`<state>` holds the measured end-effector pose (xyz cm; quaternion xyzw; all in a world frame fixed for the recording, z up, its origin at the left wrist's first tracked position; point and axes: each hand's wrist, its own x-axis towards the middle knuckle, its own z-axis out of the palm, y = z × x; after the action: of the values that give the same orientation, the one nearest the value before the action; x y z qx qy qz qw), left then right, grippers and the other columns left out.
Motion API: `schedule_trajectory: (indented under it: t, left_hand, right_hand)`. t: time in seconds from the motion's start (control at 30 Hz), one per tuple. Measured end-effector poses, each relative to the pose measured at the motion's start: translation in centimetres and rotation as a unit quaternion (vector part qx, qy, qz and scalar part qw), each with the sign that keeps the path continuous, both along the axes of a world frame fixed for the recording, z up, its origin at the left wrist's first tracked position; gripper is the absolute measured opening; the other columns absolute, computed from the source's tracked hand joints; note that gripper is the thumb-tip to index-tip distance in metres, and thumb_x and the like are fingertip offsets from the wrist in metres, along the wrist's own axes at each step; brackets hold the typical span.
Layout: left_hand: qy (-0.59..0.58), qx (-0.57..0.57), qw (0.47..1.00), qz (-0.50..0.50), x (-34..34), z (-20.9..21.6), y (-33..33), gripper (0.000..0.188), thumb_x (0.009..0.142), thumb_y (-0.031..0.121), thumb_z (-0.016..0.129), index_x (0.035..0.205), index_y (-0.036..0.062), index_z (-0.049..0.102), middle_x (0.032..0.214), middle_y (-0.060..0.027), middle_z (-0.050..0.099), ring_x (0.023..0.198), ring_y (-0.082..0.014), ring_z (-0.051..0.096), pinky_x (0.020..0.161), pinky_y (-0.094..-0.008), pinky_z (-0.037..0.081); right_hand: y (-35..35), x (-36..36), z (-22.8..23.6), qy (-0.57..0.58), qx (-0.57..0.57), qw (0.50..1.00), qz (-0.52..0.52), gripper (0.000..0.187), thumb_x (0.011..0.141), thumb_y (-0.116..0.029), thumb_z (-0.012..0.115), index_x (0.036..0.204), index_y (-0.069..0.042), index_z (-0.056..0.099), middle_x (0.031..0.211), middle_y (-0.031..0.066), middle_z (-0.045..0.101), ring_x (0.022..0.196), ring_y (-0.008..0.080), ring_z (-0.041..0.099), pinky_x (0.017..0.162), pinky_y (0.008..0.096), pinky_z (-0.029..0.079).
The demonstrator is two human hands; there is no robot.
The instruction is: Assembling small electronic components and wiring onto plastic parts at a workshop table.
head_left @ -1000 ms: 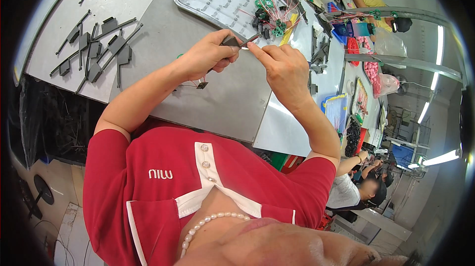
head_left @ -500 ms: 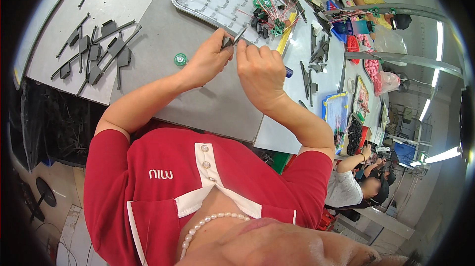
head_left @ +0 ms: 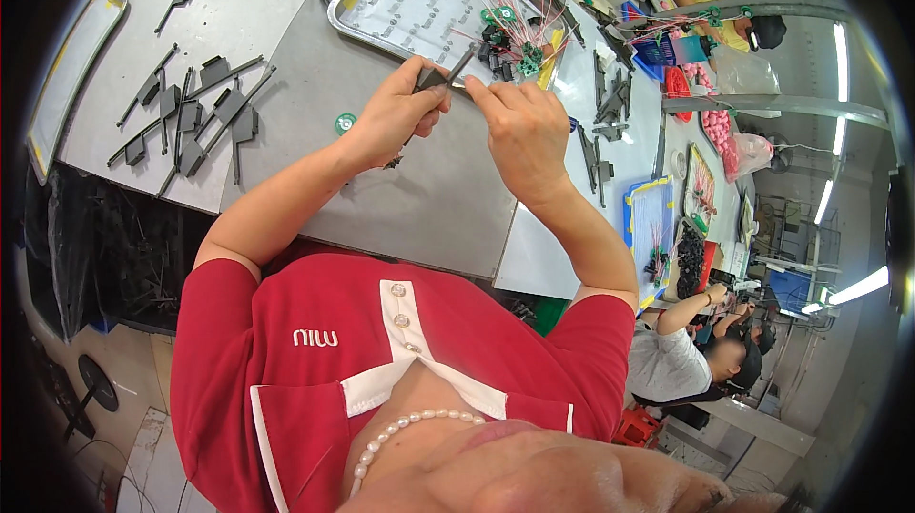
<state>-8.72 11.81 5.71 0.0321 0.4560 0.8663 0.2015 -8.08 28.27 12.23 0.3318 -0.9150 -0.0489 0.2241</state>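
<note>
My left hand (head_left: 398,120) is closed on a dark grey plastic part (head_left: 432,80) with a long thin arm, tilted up toward the tray. Close on its right, my right hand (head_left: 527,139) is closed round a slim tool; a light tip (head_left: 458,85) shows at the fingertips, by the part. A dark blue end (head_left: 573,123) shows past the back of that hand, and the fist hides the rest, so the tool's kind is unclear. Left of my left wrist lies a round green circuit board (head_left: 345,122). A dark, small end pokes out below my left hand.
Several similar grey parts (head_left: 229,105) lie on the left; more (head_left: 612,98) lie on the right. Ahead, a metal tray (head_left: 367,34) holds green boards with red wires (head_left: 526,46). A blue tray (head_left: 650,213) stands at right. Other people (head_left: 672,360) work farther right.
My right hand has moved slightly right, away from the left hand, and its index finger reaches toward the part. The grey part shows more openly. The whole view has shifted a little.
</note>
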Motion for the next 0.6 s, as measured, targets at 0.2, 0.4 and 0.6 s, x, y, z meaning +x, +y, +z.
schedule_trajectory:
  t: [0.2, 0.4, 0.6]
  left_hand:
    - [0.058, -0.009, 0.998, 0.032, -0.8, 1.4, -1.6, 0.018, 0.089, 0.009, 0.048, 0.106, 0.0059, 0.052, 0.092, -0.0048, 0.063, 0.080, -0.0074, 0.053, 0.073, -0.0220, 0.039]
    - [0.083, 0.210, 0.974, 0.016, -1.3, 0.6, -1.5, 0.024, 0.091, 0.015, 0.051, 0.115, 0.0103, 0.049, 0.134, -0.0125, 0.041, 0.120, -0.0230, 0.043, 0.096, -0.0385, 0.039]
    - [0.063, 0.094, 0.992, 0.051, -1.0, 1.9, -1.2, 0.035, 0.090, 0.016, 0.054, 0.121, 0.0056, 0.041, 0.117, -0.0115, 0.051, 0.099, -0.0227, 0.057, 0.080, -0.0351, 0.050]
  right_hand:
    - [0.4, -0.6, -0.8, -0.145, -0.293, 0.945, 0.003, 0.020, 0.077, -0.006, 0.065, 0.096, -0.009, 0.067, 0.078, 0.0004, 0.060, 0.056, 0.0099, 0.047, 0.053, 0.0221, 0.039]
    - [-1.0, 0.2, -2.8, -0.377, -0.483, 0.790, -0.014, 0.024, 0.079, -0.012, 0.068, 0.101, -0.003, 0.063, 0.086, 0.0004, 0.058, 0.066, 0.0039, 0.049, 0.056, 0.0190, 0.039]
    - [-1.0, 0.0, -3.2, -0.392, -0.594, 0.702, 0.001, 0.012, 0.085, -0.011, 0.061, 0.092, -0.002, 0.062, 0.080, 0.0007, 0.063, 0.068, 0.0042, 0.054, 0.062, 0.0197, 0.043]
